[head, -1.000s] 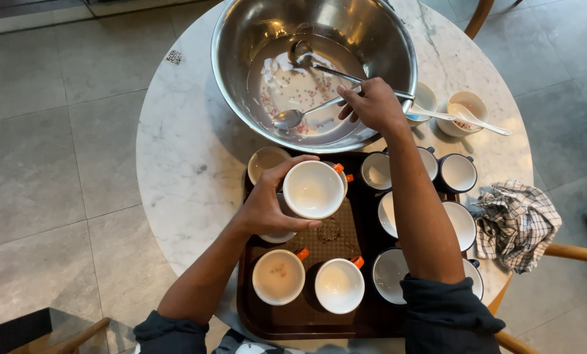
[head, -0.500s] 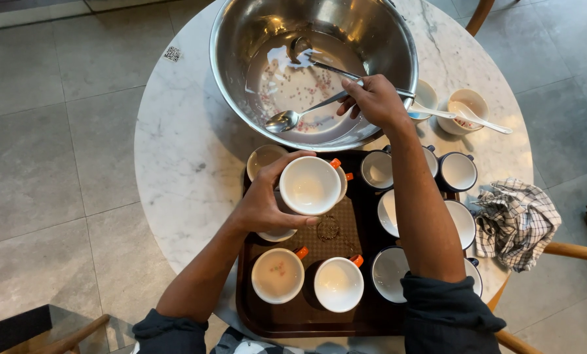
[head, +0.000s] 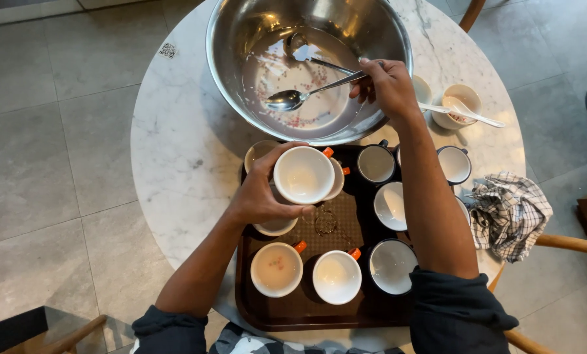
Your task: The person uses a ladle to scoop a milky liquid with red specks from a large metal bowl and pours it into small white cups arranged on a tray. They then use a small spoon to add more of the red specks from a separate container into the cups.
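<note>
a: head view — what's each hand doing?
b: the left hand (head: 262,196) is wrapped around a white cup (head: 304,174), fingers curled on its rim and wall, holding it above the brown tray (head: 267,313). the right hand (head: 386,84) pinches the handle of a metal spoon (head: 300,97), whose bowl sits low inside the big steel bowl (head: 241,39).
a: and what's in there?
b: only a thin pale film with pinkish flecks on the bottom. the bowl stands on the round marble counter (head: 175,151), just behind the tray.
a: how would you do this scoop well?
b: i'd judge it best to drag the spoon flat along the bottom to gather the film, lift it level, and keep the cup close under the bowl's rim so drips fall in the cup.
a: anything crowding it?
b: other cups on the tray, one with an orange handle (head: 277,269) already holding some, and a checked cloth (head: 511,211) to the right.
</note>
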